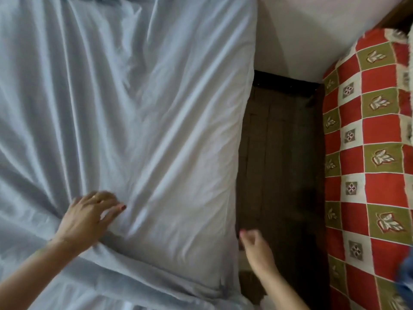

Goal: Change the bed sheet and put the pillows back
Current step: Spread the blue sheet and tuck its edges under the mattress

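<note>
In the head view, the left hand (89, 213) is seen at the lower left of the frame, pressed flat on the pale blue bed sheet (138, 113) with fingers spread and relaxed, nothing grasped. The right hand (254, 242) is held at the lower centre, just beside the sheet's right edge, its fingers loosely curled; whether the edge is pinched cannot be told. The wrinkled sheet is spread over the bed, filling the left and centre. A dark wooden floor (281, 157) is shown right of it, and a red and olive checked cover (371, 139) along the right edge.
</note>
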